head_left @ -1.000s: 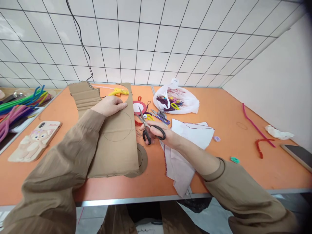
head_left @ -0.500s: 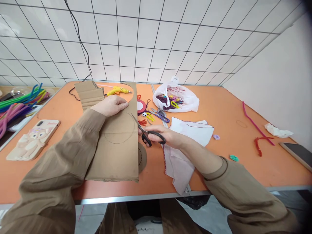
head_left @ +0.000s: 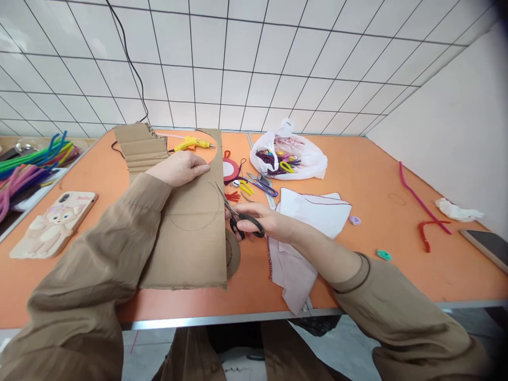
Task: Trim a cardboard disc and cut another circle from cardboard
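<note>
My left hand (head_left: 183, 168) grips the upper part of a brown cardboard sheet (head_left: 186, 259), fingers together on its surface and thumb hidden. A circle is drawn in pencil on the sheet, below that hand. In my right hand (head_left: 264, 222) are black-handled scissors (head_left: 252, 224), their blades at the sheet's right edge beside the drawn circle. A round cardboard piece (head_left: 233, 254) lies partly under the sheet. Above my left hand, a yellow glue gun (head_left: 194, 143) rests near a curved cut-out in the cardboard.
A white plastic bag (head_left: 313, 159) of craft items stands at the back. White cloth (head_left: 313, 214) lies right of the scissors; purple scissors (head_left: 265, 187) sit behind. A phone in a case (head_left: 53, 225) and pipe cleaners (head_left: 19, 185) are at left, another phone (head_left: 486, 246) far right.
The scissors in my right hand have shifted slightly left and their handles have come a little closer together. My left hand stays on the cardboard. The view has moved slightly.
</note>
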A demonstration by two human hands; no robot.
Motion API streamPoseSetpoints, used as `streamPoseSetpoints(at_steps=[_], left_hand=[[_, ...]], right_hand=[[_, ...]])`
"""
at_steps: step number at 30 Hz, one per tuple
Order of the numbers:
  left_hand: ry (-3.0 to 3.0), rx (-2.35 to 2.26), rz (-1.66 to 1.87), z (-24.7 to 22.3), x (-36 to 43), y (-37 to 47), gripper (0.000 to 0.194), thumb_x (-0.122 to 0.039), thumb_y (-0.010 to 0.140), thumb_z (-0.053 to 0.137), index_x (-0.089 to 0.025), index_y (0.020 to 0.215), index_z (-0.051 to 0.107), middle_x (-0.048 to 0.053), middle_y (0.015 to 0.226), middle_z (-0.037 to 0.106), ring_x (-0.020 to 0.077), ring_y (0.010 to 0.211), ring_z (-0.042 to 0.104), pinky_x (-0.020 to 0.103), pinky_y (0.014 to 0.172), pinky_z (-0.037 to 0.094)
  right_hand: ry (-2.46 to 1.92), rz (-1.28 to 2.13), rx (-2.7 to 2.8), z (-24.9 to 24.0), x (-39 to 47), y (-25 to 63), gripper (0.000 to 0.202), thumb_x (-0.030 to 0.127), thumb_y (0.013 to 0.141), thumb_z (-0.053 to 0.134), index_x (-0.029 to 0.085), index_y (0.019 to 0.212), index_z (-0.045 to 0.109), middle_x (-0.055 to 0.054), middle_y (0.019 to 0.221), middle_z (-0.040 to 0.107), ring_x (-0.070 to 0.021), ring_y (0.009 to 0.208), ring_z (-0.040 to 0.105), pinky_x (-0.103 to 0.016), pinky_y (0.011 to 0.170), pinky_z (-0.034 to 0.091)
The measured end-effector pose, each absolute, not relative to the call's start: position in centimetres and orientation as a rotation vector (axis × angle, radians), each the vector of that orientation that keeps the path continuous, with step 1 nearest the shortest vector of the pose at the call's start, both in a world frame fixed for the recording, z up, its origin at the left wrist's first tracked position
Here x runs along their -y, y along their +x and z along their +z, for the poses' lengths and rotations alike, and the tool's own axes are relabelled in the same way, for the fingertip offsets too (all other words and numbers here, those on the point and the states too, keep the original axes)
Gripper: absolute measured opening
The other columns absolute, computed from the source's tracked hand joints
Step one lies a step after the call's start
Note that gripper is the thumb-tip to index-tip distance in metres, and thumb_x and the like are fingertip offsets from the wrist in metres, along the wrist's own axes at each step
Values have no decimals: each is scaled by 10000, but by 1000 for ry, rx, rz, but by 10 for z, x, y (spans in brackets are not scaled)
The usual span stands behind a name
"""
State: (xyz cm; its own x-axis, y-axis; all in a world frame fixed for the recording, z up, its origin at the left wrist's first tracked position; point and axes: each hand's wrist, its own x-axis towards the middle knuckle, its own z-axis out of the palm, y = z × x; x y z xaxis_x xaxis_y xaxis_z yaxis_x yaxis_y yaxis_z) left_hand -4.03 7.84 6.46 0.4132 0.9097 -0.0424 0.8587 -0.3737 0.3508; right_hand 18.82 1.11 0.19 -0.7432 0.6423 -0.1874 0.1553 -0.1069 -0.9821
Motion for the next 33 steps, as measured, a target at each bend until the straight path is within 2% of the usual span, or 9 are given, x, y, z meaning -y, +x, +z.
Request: streamPoseSetpoints(at_steps=[3, 8, 17, 24, 29, 33], left_hand=[[2363, -1543, 218, 62, -80, -41, 359, -388, 874, 394, -194, 573, 400, -11, 582, 431, 134, 597, 415, 260, 600, 315], [2379, -1543, 249, 60, -81, -41, 355, -383, 865, 409, -196, 563, 400, -8, 566, 421, 140, 600, 422, 268, 603, 313], [2401, -1510, 263, 63, -82, -44, 369, -368, 873, 426, -196, 553, 361, -19, 543, 381, 133, 577, 374, 273, 588, 281], [2332, -1540, 245, 62, -81, -42, 378, -365, 876, 437, -196, 545, 368, -17, 548, 401, 134, 576, 378, 276, 586, 272], [2284, -1565, 212, 64, -79, -42, 363, -364, 880, 419, -198, 560, 378, -18, 562, 405, 135, 583, 392, 274, 598, 290], [2293, -1565, 201, 65, -80, -42, 370, -381, 876, 408, -197, 559, 362, -24, 558, 374, 124, 567, 370, 269, 585, 295]], right_hand=[[-905, 1905, 1772, -2, -11, 188, 549, 571, 752, 654, 100, 1026, 585, -18, 671, 598, -108, 560, 509, -223, 473, 343], [-907, 1873, 1760, -7, -11, 186, 586, 626, 745, 620, 95, 990, 599, -29, 631, 597, -126, 573, 526, -223, 459, 326], [-928, 1960, 1715, -7, -18, 195, 665, 624, 694, 675, 73, 1062, 629, -37, 637, 615, -127, 545, 550, -213, 416, 324], [-939, 1883, 1764, -4, -13, 188, 627, 618, 719, 669, 76, 1030, 618, -23, 632, 589, -129, 574, 571, -202, 414, 320], [-958, 1856, 1732, -5, -11, 187, 517, 544, 728, 702, 102, 982, 618, 1, 674, 565, -106, 567, 554, -222, 488, 417], [-951, 1863, 1731, -7, -10, 186, 540, 557, 727, 699, 95, 992, 611, -6, 705, 570, -99, 569, 550, -238, 536, 456]])
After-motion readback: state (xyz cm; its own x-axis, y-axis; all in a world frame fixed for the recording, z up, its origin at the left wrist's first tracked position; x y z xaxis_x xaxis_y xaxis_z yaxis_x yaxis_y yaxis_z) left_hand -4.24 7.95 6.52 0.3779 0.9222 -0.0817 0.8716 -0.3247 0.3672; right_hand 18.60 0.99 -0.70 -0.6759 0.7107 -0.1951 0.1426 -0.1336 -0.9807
